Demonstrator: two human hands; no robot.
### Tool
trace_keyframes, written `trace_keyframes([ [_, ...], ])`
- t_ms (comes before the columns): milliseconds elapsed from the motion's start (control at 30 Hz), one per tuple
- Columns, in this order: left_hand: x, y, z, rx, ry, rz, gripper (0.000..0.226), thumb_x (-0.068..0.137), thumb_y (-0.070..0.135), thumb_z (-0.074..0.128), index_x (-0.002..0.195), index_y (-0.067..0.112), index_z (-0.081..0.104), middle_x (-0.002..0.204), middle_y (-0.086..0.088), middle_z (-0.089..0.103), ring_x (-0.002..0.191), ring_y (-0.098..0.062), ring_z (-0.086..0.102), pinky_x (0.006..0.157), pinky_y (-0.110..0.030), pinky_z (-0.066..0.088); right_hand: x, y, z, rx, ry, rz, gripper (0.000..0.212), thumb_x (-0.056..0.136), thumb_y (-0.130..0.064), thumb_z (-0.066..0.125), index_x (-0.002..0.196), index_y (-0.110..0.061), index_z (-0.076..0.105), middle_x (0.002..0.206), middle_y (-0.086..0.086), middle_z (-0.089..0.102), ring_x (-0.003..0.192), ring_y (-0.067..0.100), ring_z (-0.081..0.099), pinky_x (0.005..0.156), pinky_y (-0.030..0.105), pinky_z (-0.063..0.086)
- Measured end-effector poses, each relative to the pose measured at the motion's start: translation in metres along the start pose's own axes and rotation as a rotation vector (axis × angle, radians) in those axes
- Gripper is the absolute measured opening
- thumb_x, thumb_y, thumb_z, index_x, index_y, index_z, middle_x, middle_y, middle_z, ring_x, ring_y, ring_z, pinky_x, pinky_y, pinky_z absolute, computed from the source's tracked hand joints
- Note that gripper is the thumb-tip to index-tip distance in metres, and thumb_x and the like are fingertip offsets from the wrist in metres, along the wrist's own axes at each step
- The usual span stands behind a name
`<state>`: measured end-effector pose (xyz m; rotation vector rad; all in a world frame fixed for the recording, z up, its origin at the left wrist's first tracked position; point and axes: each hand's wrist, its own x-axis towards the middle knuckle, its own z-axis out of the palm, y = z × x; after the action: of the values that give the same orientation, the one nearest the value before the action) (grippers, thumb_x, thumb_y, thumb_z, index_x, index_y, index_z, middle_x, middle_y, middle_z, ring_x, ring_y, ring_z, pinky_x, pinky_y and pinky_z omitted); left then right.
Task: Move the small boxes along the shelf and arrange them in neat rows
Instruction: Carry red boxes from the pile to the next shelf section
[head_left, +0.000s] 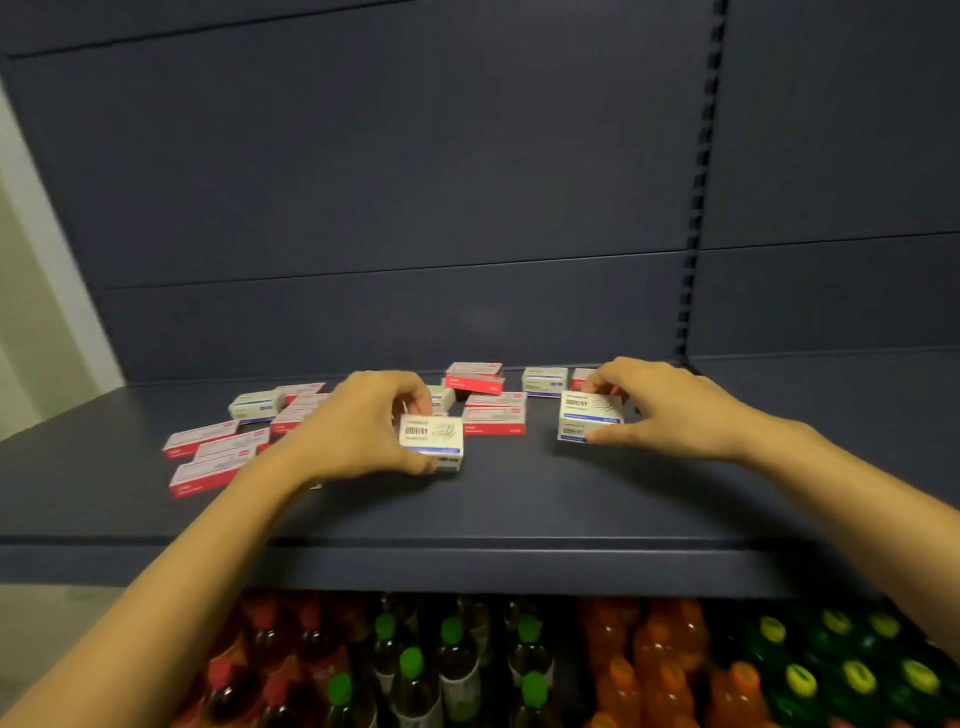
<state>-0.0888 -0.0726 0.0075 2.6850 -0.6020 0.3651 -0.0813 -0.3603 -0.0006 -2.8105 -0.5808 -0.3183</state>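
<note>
The left hand (363, 426) is gripping a white-and-blue box (431, 439), thumb curled against its near side and fingers hooking over its far edge. That box is sitting near the middle of the dark shelf (519, 509), forward of the other boxes. The right hand (670, 410) is gripping a second white-and-blue box (587, 418) in the same way, thumb at the near lower corner and fingers reaching over the back. This box is standing to the right of the first, well apart from it; whether either is lifted off the shelf I cannot tell.

Between the two hands, a pair of red-and-white boxes (493, 415) is lying side by side, and behind them a tilted red stack (474, 376) is resting near the back panel (415, 182). Another blue-striped box (544, 382) is sitting just right of that stack. To the left, a loose cluster of red boxes (213, 457) is lying at mixed angles, with one more white-and-blue carton (256, 405) behind them.

Below the shelf, green-capped bottles (452, 654), orange bottles (670, 654) and yellow-capped bottles (831, 654) are standing packed together.
</note>
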Motion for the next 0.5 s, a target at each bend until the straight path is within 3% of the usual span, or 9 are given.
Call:
trace_keyframes([
  [67,0.009,0.013,0.003,-0.037,0.052,0.043,0.039,0.056,0.035,0.084,0.08,0.031,0.055,0.08,0.02,0.057,0.077,-0.002,0.058,0.063,-0.022,0.049,-0.017,0.005,-0.003,-0.003,0.039,0.038,0.044,0.08,-0.049,0.063,0.117,-0.032,0.047,0.12,-0.015,0.053,0.099,0.007,0.049,0.075,0.028,0.041],
  [233,0.034,0.061,0.026,-0.129,0.099,0.17,0.039,0.053,0.037,0.086,0.075,0.033,0.053,0.075,0.021,0.057,0.068,0.004,0.054,0.053,-0.011,0.04,-0.065,0.028,-0.022,-0.028,0.099,0.133,0.04,0.08,-0.044,0.065,0.116,-0.033,0.049,0.118,-0.014,0.053,0.101,0.006,0.045,0.076,0.029,0.04],
  [367,0.053,0.111,0.051,-0.184,0.068,0.268,0.041,0.053,0.037,0.086,0.077,0.032,0.053,0.075,0.022,0.056,0.067,0.002,0.054,0.054,-0.013,0.036,-0.107,0.055,-0.039,-0.074,0.131,0.208,0.04,0.081,-0.044,0.064,0.117,-0.033,0.049,0.119,-0.015,0.054,0.104,0.006,0.042,0.077,0.031,0.043],
  [500,0.073,0.167,0.077,-0.229,0.039,0.345,0.04,0.052,0.035,0.087,0.077,0.029,0.056,0.077,0.016,0.062,0.071,-0.003,0.058,0.057,-0.019,0.044,-0.15,0.092,-0.059,-0.102,0.17,0.274,0.039,0.081,-0.042,0.064,0.116,-0.033,0.05,0.118,-0.015,0.055,0.099,0.003,0.039,0.081,0.034,0.045],
])
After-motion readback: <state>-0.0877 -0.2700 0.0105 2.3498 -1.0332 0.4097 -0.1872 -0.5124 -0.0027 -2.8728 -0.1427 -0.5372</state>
